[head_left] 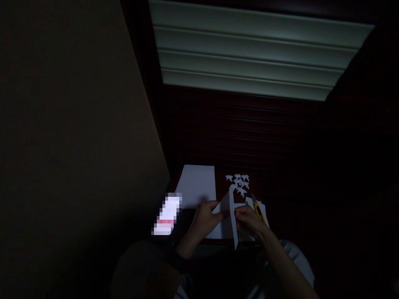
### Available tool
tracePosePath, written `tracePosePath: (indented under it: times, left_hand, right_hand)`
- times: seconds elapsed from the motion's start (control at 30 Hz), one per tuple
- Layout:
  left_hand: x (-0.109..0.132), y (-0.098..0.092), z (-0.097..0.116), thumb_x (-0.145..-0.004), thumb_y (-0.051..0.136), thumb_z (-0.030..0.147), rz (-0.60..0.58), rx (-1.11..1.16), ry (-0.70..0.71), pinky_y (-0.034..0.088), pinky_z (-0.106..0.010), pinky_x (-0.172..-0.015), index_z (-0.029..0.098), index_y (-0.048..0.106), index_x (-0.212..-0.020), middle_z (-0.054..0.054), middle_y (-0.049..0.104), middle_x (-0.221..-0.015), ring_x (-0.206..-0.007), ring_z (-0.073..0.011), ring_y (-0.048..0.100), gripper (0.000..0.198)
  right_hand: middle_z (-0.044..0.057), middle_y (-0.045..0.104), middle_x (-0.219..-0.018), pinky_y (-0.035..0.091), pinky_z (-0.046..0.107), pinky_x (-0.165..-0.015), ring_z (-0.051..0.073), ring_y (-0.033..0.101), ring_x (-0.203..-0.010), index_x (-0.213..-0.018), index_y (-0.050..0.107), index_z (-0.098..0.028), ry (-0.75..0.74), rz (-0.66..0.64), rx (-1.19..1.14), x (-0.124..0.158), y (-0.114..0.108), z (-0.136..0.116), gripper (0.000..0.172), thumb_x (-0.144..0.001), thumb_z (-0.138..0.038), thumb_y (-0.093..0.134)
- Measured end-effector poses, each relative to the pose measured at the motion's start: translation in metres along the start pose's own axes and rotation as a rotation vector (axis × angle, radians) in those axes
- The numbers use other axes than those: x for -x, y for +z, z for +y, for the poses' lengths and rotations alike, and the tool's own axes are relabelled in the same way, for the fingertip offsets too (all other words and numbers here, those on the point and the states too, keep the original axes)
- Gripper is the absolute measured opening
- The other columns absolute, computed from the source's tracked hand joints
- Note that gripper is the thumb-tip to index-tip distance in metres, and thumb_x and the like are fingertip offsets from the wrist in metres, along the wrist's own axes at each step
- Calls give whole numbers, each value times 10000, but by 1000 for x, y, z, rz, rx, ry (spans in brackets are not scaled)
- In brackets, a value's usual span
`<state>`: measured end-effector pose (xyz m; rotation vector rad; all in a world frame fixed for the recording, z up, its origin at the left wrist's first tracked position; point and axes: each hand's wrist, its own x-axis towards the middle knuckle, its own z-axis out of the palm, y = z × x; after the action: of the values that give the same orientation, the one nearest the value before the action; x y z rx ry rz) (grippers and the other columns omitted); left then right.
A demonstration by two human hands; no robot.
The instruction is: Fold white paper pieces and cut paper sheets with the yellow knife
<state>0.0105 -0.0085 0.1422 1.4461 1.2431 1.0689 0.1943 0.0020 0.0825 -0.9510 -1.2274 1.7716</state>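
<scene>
A folded white sheet of paper (232, 224) stands on edge over the small table, between my two hands. My left hand (204, 220) has its thumb and fingers closed on the left side of the sheet. On the other side, my right hand (251, 219) is closed with its fingertips against the paper; its lower fingers are partly hidden. A yellow utility knife (258, 209) lies just beyond my right hand, on some white paper. Several small cut paper shapes (239, 182) lie in a loose pile behind the held sheet.
A larger white sheet (198, 182) lies at the table's back left. A lit phone-like screen (168, 216), blurred out, is at the left edge. Dark slatted panels (237, 128) rise behind the table, and a plain wall (77, 124) stands to the left. The light is dim.
</scene>
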Motion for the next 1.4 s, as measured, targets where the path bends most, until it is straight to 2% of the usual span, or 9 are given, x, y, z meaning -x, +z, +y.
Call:
tracePosePath:
  times: [0.13, 0.4, 0.7, 0.87, 1.07, 1.2, 1.4]
  left_hand:
    - [1, 0, 0, -626, 630, 299, -16, -128, 77, 284, -197, -463, 141, 626, -586, 36, 541, -539, -519, -107, 459, 164]
    - [3, 6, 10, -581, 664, 346, 26, -44, 6, 274, -206, -453, 143, 622, -543, 31, 516, -490, -510, -115, 448, 211]
    - [5, 6, 14, -638, 634, 436, -99, -55, 42, 299, -212, -454, 122, 673, -683, -1, 602, -602, -537, -135, 500, 319]
    - [4, 7, 15, -621, 649, 387, -51, -119, 70, 295, -207, -447, 121, 666, -665, 2, 598, -592, -533, -132, 496, 271]
    - [2, 8, 14, -638, 613, 293, 59, -249, 61, 321, -206, -493, 121, 667, -688, -6, 609, -595, -570, -138, 508, 188]
    - [0, 9, 8, -662, 563, 221, 71, -306, 84, 344, -207, -522, 126, 664, -719, -15, 625, -630, -598, -140, 535, 149]
    - [-4, 8, -3, -651, 558, 196, 30, -246, 89, 376, -210, -501, 133, 665, -717, -20, 635, -623, -593, -158, 563, 140]
  right_hand:
    - [-10, 544, -531, 414, 202, -447, 86, 496, -433, -594, 598, -135, 39, 18, -95, 1, -1, 8, 386, -573, -503, 712]
    - [4, 574, -541, 420, 195, -438, 89, 516, -434, -633, 632, -128, 21, 48, -154, 1, -3, 9, 335, -582, -444, 730]
    - [40, 600, -533, 456, 289, -507, 189, 572, -547, -682, 667, -158, 16, 75, -71, 10, 7, -4, 277, -618, -426, 695]
    - [9, 551, -490, 409, 238, -485, 131, 523, -487, -611, 628, -127, 32, 79, 3, 5, 5, -4, 336, -607, -457, 694]
    - [-14, 521, -470, 341, 201, -450, 80, 448, -425, -556, 580, -124, -70, 67, 63, -4, -2, -2, 344, -655, -438, 678]
    - [-1, 538, -473, 329, 205, -458, 85, 456, -439, -528, 574, -125, -94, 47, 195, -3, 0, -10, 347, -711, -412, 640]
    - [-14, 519, -458, 329, 212, -479, 83, 431, -445, -519, 574, -135, -108, 65, 300, -1, 4, -18, 356, -720, -424, 626]
